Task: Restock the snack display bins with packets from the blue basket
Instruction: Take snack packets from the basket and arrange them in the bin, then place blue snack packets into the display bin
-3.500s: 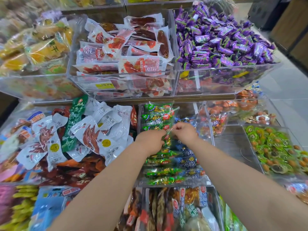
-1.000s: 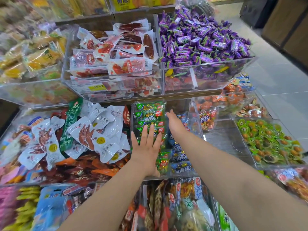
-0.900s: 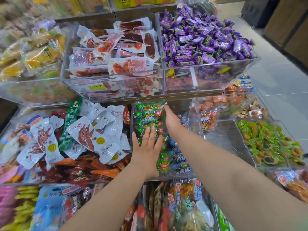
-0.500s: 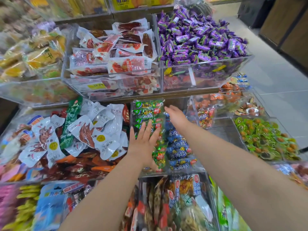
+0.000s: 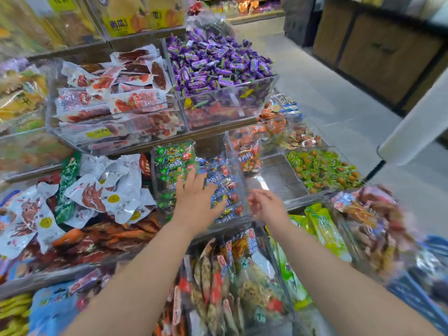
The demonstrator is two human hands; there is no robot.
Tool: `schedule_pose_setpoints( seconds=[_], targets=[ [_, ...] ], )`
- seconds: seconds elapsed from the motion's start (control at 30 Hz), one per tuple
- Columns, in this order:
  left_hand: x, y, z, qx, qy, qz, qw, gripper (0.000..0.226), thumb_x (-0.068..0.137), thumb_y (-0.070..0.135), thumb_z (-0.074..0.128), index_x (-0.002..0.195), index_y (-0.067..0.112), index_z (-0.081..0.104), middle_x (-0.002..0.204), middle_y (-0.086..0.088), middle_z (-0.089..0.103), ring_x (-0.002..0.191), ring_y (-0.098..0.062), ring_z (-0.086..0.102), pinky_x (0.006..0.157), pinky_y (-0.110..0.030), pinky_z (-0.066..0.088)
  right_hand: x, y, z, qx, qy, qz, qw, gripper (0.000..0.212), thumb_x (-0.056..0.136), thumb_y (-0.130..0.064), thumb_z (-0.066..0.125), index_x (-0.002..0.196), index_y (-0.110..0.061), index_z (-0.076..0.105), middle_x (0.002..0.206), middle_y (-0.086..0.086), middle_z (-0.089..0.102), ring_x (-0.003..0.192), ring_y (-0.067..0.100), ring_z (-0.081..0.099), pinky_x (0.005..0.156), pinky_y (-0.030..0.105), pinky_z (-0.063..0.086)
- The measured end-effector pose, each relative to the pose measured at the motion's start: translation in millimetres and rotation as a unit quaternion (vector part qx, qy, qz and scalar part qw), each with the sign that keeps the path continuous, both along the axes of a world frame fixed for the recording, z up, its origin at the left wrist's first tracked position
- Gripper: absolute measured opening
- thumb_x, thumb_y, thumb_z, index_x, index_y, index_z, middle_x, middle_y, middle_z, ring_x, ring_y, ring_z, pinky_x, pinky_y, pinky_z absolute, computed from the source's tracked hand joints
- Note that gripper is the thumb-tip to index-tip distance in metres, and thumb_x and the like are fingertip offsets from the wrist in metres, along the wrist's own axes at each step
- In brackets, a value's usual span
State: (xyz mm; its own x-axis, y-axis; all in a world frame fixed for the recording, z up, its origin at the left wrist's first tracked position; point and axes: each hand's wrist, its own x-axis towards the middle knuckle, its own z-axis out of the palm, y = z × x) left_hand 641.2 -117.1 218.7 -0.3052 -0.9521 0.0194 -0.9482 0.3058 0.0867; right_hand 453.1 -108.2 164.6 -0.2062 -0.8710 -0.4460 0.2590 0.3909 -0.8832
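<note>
**Change of state**
- Right hand (image 5: 269, 207): withdrawn. Half a second ago it reached deep into the middle bin (image 5: 242, 180). It is now at that bin's front right corner, fingers loosely curled. No packet is visible in them, though motion blur limits certainty.
- Left hand (image 5: 196, 200): unchanged. It lies flat on the stock, fingers straight, spanning the green packets (image 5: 174, 156) and blue packets (image 5: 223, 190), and grips nothing.
- View: swung right. The blue basket (image 5: 417, 294) now shows at lower right, heavily blurred, with red-brown packets (image 5: 368, 214) just above it.
- Judgement: levelling of this bin is nearly done, and the right hand is probably bound for the basket to fetch more stock.

**Containers, near to far**
1. Front bin (image 5: 269, 241): mixed packets standing upright.
2. Middle bin: green packets in the left column, blue packets in the right.
3. Left of it: white packets (image 5: 109, 190) heaped over orange ones.
4. Right of it: the sparse bin (image 5: 274, 180), mostly bare, with a few red-orange packets (image 5: 249, 158) at the back. It is a likely restock target.
5. Beyond: green-wrapped snacks (image 5: 322, 166).
6. Upper shelf: red packets (image 5: 121, 93), and purple sweets (image 5: 218, 64) piled above the rim.
</note>
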Motion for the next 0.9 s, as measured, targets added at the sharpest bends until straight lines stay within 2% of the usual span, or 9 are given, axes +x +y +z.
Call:
schedule_pose_setpoints(
  seconds=[0.07,0.1,0.2,0.27,0.43,0.5,0.63,0.77,0.9],
  targets=[
    [-36,14,-4,-0.034,0.108,-0.04,0.993,0.033,0.088,0.038,0.057,0.108,0.016,0.07,0.119,-0.009,0.062,0.122,-0.032,0.048,0.1,-0.041,0.033,-23,22,-4,0.014,-0.026,-0.05,0.998,0.018,0.094,-0.007,0.05,0.085,-0.015,0.063,0.068,0.001,0.064,0.056,0.007,0.06,0.056,0.02,0.047],
    [-57,22,-7,-0.011,0.173,-0.04,0.984,0.025,0.087,0.03,0.059,0.098,0.012,0.073,0.104,-0.007,0.068,0.107,-0.029,0.056,0.089,-0.036,0.039,-37,35,-7,0.024,-0.036,-0.069,0.997,0.018,0.094,-0.007,0.051,0.083,-0.016,0.062,0.068,0.001,0.064,0.056,0.008,0.06,0.057,0.02,0.047],
    [-121,48,-22,0.162,0.314,0.05,0.934,0.016,0.09,0.02,0.058,0.09,0.009,0.07,0.086,-0.005,0.067,0.086,-0.022,0.058,0.077,-0.03,0.042,-88,78,-16,0.055,-0.039,-0.113,0.991,0.017,0.093,-0.006,0.049,0.086,-0.016,0.061,0.076,0.004,0.063,0.07,0.014,0.059,0.064,0.024,0.045],
    [-161,65,-39,0.249,0.343,0.087,0.901,0.015,0.09,0.017,0.057,0.083,0.009,0.068,0.081,-0.008,0.064,0.078,-0.018,0.054,0.07,-0.03,0.041,-127,111,-25,0.076,-0.043,-0.15,0.985,0.02,0.095,-0.006,0.045,0.085,-0.017,0.059,0.077,0.005,0.06,0.07,0.014,0.057,0.065,0.025,0.043],
    [-256,120,-75,0.404,0.303,0.091,0.858,0.015,0.093,0.017,0.053,0.078,0.015,0.059,0.091,-0.013,0.066,0.088,-0.025,0.063,0.07,-0.029,0.043,-222,211,-50,0.148,0.024,-0.237,0.96,0.016,0.095,-0.012,0.05,0.081,-0.015,0.058,0.07,0.003,0.059,0.048,0.006,0.054,0.043,0.015,0.039],
    [-290,143,-88,0.452,0.272,0.089,0.845,0.022,0.094,0.015,0.051,0.073,0.014,0.054,0.084,-0.011,0.063,0.082,-0.025,0.062,0.069,-0.027,0.046,-256,254,-59,0.202,0.062,-0.225,0.951,0.021,0.092,-0.01,0.048,0.074,-0.014,0.057,0.063,0.003,0.055,0.043,0.008,0.049,0.036,0.014,0.034],
    [-339,185,-113,0.534,0.2,0.12,0.813,0.024,0.098,0.015,0.044,0.074,0.018,0.046,0.068,0.001,0.049,0.054,-0.01,0.044,0.043,-0.018,0.035,-303,337,-86,0.288,0.062,-0.246,0.923,0.027,0.091,-0.013,0.049,0.065,-0.013,0.056,0.062,0.004,0.054,0.055,0.017,0.047,0.051,0.023,0.032],
    [-355,213,-139,0.589,0.129,0.136,0.786,0.018,0.097,0.019,0.046,0.08,0.017,0.051,0.073,-0.001,0.053,0.058,-0.012,0.046,0.053,-0.019,0.033,-327,414,-103,0.366,-0.003,-0.28,0.887,0.022,0.096,-0.015,0.046,0.077,-0.01,0.053,0.072,0.007,0.053,0.06,0.017,0.047,0.057,0.024,0.033],
    [-365,212,-158,0.603,0.072,0.14,0.782,0.025,0.098,0.016,0.045,0.076,0.01,0.053,0.073,-0.007,0.054,0.05,-0.015,0.04,0.047,-0.022,0.027,-337,462,-104,0.41,-0.073,-0.311,0.854,0.008,0.096,-0.012,0.043,0.091,-0.017,0.048,0.069,0.007,0.043,0.056,0.016,0.038,0.053,0.023,0.024]
  ],
)
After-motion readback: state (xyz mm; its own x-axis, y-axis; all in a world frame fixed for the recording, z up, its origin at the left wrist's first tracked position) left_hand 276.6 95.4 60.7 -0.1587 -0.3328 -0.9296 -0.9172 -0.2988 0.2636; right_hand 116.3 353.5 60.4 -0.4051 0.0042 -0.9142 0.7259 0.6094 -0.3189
